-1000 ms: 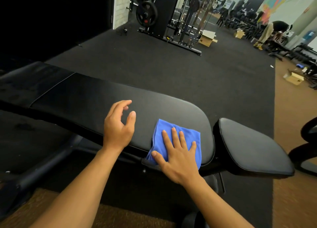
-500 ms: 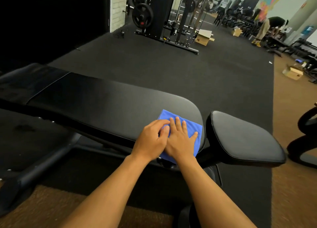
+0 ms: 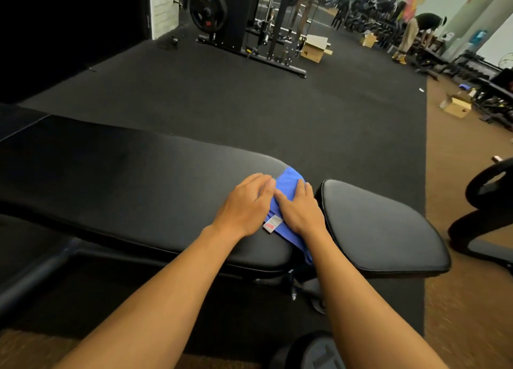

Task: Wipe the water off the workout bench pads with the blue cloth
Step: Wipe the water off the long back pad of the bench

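The blue cloth (image 3: 288,184) lies folded across the right end of the long black back pad (image 3: 125,180), its white tag facing up and its lower corner hanging over the pad's edge. My left hand (image 3: 245,205) lies flat on the pad with its fingertips on the cloth's left edge. My right hand (image 3: 301,210) presses flat on the cloth, fingers straight. The separate seat pad (image 3: 383,227) sits just right of the cloth, across a narrow gap. No water shows on either pad.
Dark rubber flooring (image 3: 277,105) surrounds the bench. A weight rack (image 3: 249,22) stands at the back, with cardboard boxes (image 3: 315,48) near it. A person (image 3: 416,33) bends over at the far right. A black wheel-like object (image 3: 488,185) sits at the right edge.
My left hand came from the bare pad onto the cloth beside my right hand. Both hands have slid the cloth right, to the back pad's end, and it now lies narrower with its tag up.
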`<state>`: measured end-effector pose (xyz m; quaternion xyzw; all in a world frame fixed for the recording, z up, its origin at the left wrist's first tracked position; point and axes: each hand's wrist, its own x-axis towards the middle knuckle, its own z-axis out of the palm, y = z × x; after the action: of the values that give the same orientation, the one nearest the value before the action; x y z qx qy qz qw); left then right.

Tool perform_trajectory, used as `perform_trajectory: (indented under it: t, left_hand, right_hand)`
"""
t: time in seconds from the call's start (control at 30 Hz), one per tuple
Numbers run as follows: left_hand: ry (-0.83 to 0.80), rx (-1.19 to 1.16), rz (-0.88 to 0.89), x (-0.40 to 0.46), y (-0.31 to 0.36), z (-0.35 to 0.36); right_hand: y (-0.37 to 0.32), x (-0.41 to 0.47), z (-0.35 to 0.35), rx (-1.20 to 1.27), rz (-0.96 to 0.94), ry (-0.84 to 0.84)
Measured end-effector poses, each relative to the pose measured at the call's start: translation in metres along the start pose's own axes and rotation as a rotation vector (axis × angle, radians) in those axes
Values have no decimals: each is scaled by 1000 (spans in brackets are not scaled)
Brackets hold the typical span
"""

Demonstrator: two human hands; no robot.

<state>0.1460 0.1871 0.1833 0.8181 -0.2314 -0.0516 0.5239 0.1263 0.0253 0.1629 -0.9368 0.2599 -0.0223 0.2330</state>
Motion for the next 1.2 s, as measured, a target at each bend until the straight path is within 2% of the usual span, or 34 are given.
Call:
perform_trajectory:
  t: [0.3,0.63,0.87,1.07,1.2]
  left_hand:
    - [0,72,-101,53,-8,-15]
    - [-22,101,-112,59,-22,-21]
    - [-18,90,-104,48,-26,-26]
    - [-5,66,-97,45,-27,-36]
    - [-10,52,-94,41,-34,-51]
  right_hand:
    - [-7,68,-14,84,117,-115]
    - [-30,116,-19,121,99,-214]
    - [-26,105,-24,151,124,-249]
    - [-3,85,-23,258,257,-216]
    - [-3,98,-22,304,265,-217]
